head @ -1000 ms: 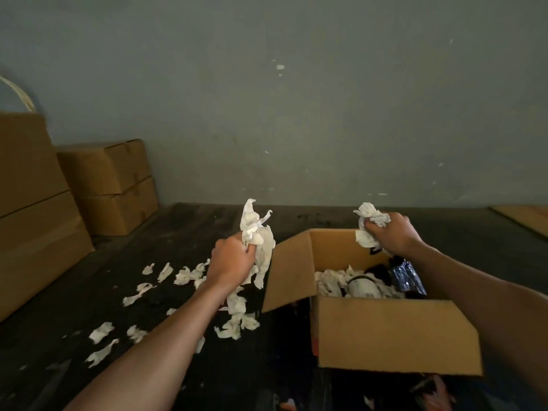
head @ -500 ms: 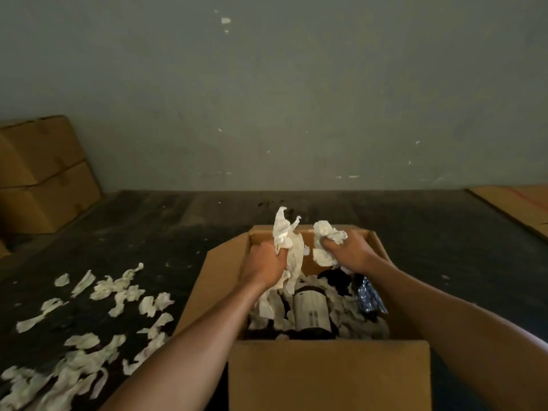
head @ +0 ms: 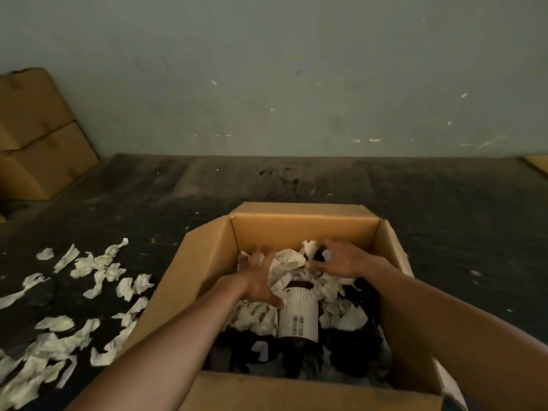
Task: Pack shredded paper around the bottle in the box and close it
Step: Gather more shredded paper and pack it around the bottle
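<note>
An open cardboard box (head: 302, 225) sits on the dark floor in front of me. Inside lies a dark bottle (head: 298, 317) with a white barcoded label, its neck toward the far wall. White shredded paper (head: 286, 262) is heaped over the bottle's top and along both sides. My left hand (head: 258, 280) is inside the box, fingers spread, pressing on the paper left of the bottle. My right hand (head: 338, 259) is at the far right of the box, fingers curled over paper at the bottle's neck. Whether it grips any paper is unclear.
Several loose scraps of shredded paper (head: 89, 268) litter the floor left of the box. Stacked closed cardboard boxes (head: 35, 137) stand at the far left against the grey wall. A flat cardboard sheet (head: 538, 166) shows at the right edge.
Both hands have dropped from above the box down into it. The wads they carried now lie on the bottle. My view has moved closer over the box.
</note>
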`<state>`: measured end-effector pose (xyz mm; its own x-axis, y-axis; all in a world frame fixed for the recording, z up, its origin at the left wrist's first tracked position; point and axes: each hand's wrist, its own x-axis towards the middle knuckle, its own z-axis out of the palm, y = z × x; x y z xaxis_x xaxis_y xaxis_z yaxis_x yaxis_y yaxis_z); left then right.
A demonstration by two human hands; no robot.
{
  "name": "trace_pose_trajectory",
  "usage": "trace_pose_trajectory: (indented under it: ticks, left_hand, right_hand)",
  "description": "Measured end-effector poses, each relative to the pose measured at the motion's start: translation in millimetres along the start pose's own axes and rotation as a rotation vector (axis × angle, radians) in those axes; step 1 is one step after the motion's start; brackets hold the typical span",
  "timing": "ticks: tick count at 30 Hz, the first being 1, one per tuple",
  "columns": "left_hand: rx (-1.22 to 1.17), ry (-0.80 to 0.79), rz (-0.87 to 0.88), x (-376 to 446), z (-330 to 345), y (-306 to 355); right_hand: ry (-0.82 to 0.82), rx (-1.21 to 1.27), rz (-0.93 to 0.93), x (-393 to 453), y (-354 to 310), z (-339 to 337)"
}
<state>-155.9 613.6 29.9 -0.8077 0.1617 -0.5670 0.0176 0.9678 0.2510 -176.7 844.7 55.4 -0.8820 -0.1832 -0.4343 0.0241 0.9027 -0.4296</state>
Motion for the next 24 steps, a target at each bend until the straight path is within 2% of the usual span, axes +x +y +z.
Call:
trace_pose_trajectory:
  ticks: [3,6,10,13,16,20,24]
  left_hand:
    - [0.070,-0.153,0.053,18.2,12.9,-2.3]
    - [0.066,-0.213,0.056,25.2,13.6,-3.7]
    - [0.127,-0.193,0.046,21.4,7.3,-0.4]
    - [0.101,-0.101,0.078,16.1,2.7,2.6]
    - [0.029,-0.010,0.056,12.4,-1.0,-5.3]
    - [0.056,-0.180,0.056,-7.1,21.9,2.0]
    - [-0.009,-0.160,0.090,-15.3,37.2,13.4]
  right_hand:
    - [-0.155,-0.130,0.079,15.0,5.5,35.9]
    - [-0.193,-0.130,0.076,24.8,7.6,70.5]
    - [-0.246,-0.149,0.060,24.1,0.6,59.5]
    - [-0.213,-0.050,0.008,13.9,-8.1,27.4]
    - [-0.244,-0.103,-0.042,-4.6,-10.0,1.2]
    - [-0.361,-0.406,0.046,-28.3,-1.9,17.0]
    - [-0.415,-0.472,0.075,-26.7,8.9,57.9]
